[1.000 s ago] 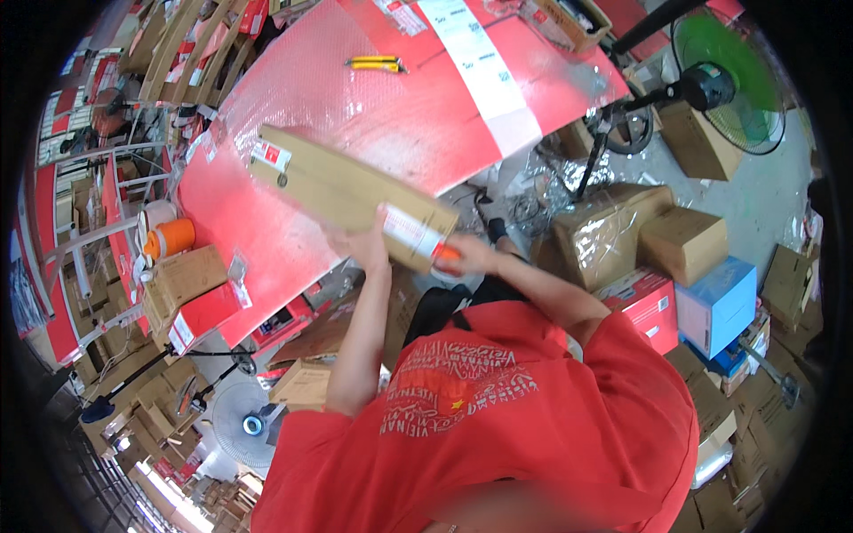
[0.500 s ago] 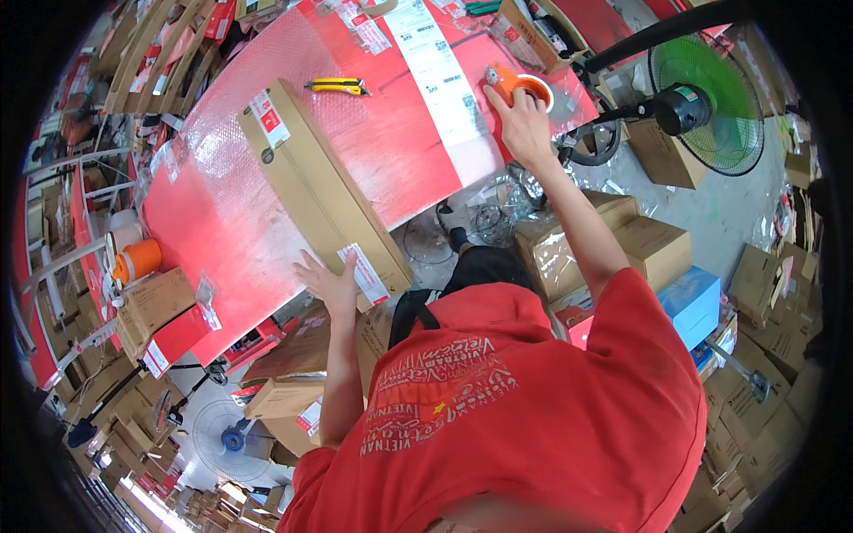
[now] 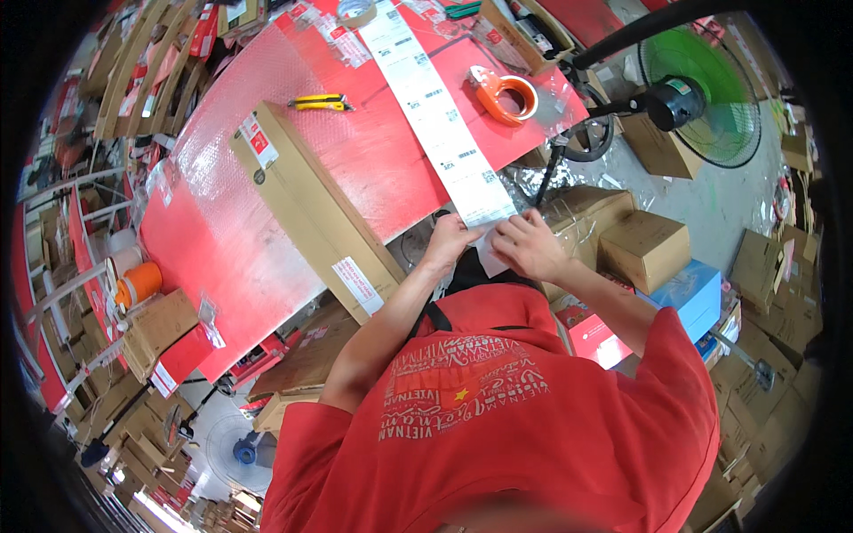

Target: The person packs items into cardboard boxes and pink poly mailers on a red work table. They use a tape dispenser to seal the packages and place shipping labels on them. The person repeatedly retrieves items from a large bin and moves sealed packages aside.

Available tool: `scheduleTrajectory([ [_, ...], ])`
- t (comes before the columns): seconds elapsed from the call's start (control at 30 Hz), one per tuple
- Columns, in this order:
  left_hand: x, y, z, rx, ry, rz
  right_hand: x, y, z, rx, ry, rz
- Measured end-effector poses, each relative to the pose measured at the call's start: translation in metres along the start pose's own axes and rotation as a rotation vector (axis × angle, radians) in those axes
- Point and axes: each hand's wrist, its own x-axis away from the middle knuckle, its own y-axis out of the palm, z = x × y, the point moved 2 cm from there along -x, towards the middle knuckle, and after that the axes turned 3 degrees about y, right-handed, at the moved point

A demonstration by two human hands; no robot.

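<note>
My left hand [image 3: 451,238] and my right hand [image 3: 526,244] grip the near end of a long white label strip [image 3: 438,120], side by side with fingers bent over it. The strip runs up across the red table [image 3: 204,253] and hangs at its near edge. A long cardboard box [image 3: 302,209] lies diagonally on the table, left of my hands. An orange tape dispenser [image 3: 502,96] rests right of the strip. A yellow box cutter [image 3: 320,103] lies on the table beyond the box.
A green fan [image 3: 697,98] on a black stand is at the right. Cardboard boxes [image 3: 644,251] and a blue box [image 3: 693,306] stand beside me on the right. An orange jug [image 3: 138,284] sits at the left. Stacked cardboard and racks fill the far left.
My right hand let go of the tape dispenser, which now lies on the table. Both hands left the long box and dispenser and came together on the label strip, whose end is pulled nearer.
</note>
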Motion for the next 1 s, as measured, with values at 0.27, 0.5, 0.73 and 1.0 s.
scheduleTrajectory([
  [0.27,0.008,0.017,0.014,0.122,0.247,0.042,-0.059,-0.042,0.029,-0.057,0.164,-0.029],
  [0.5,0.005,0.013,0.003,0.152,0.313,0.092,-0.125,-0.038,0.112,-0.329,0.296,-0.116],
  [0.73,0.093,-0.005,0.024,-0.347,0.42,0.497,-0.339,-0.071,0.119,0.05,0.111,0.462],
  [1.0,0.271,-0.046,0.055,-0.274,0.291,0.613,-0.18,0.148,-0.208,0.069,-0.283,-0.006],
])
